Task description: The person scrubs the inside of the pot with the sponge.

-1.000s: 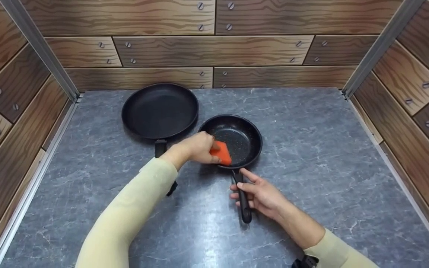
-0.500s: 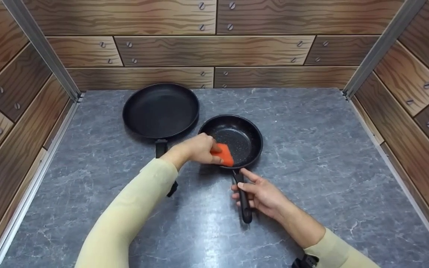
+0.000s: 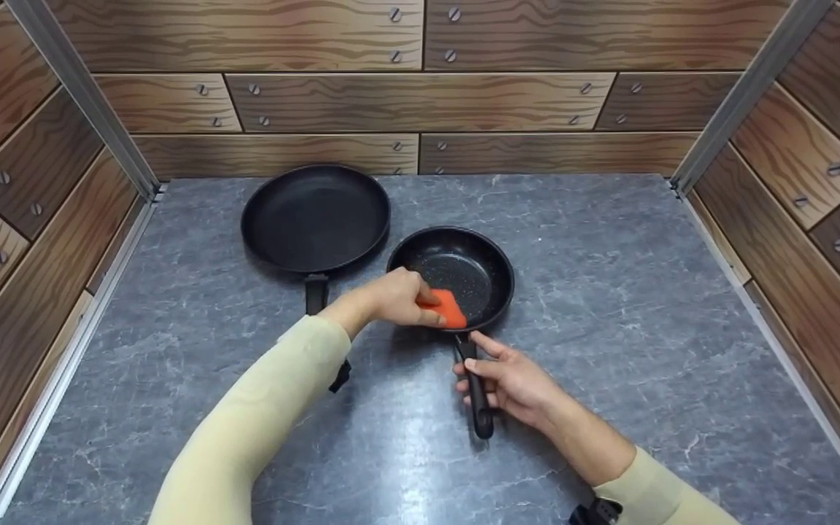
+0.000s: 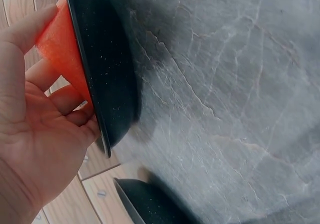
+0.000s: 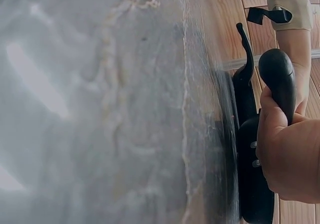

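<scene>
My left hand (image 3: 398,297) pinches an orange sponge (image 3: 452,313) between thumb and fingers, against the inner near wall of a small black speckled frying pan (image 3: 482,281). In the left wrist view, the sponge (image 4: 62,47) bends over the rim of the pan (image 4: 110,74), its lower part hidden behind the wall. My right hand (image 3: 526,386) holds the pan's black handle (image 3: 481,408), thumb on top and fingers beneath. From the right wrist, the handle's rounded end (image 5: 276,67) sticks out past the hand (image 5: 287,156).
A larger black frying pan (image 3: 316,219) lies at the back left, its handle (image 3: 316,293) pointing toward me and partly covered by my left forearm. Both pans rest on a grey marbled table (image 3: 609,292). Wood-patterned walls (image 3: 420,102) enclose the back and sides.
My left hand has slid the sponge a little toward me and to the right, along the pan's near wall toward the handle. The right hand and both pans stay put.
</scene>
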Motion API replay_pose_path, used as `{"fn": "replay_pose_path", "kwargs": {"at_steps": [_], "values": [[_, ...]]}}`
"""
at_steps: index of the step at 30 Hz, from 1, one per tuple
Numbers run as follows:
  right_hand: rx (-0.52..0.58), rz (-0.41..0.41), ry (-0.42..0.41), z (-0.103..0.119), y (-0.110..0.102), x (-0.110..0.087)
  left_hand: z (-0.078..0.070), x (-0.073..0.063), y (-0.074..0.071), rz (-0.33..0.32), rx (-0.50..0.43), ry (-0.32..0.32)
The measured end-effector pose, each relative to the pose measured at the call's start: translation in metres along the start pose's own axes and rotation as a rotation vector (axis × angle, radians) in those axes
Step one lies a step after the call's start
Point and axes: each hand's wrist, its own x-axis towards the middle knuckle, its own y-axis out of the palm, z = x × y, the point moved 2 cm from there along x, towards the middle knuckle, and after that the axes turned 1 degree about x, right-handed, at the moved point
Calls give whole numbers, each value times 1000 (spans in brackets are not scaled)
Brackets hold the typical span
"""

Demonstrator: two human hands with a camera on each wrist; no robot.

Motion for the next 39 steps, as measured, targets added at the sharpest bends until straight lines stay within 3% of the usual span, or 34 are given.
{"fn": "replay_pose_path", "kwargs": {"at_steps": [13, 21, 39], "values": [[-24, -2, 15, 0, -3, -1, -7, 3, 9, -48, -42, 40], [-28, 6, 23, 1, -2, -1, -11, 5, 15, -66, -60, 3], [-51, 19, 30, 2, -2, 0, -26, 22, 28, -98, -171, -8]]}}
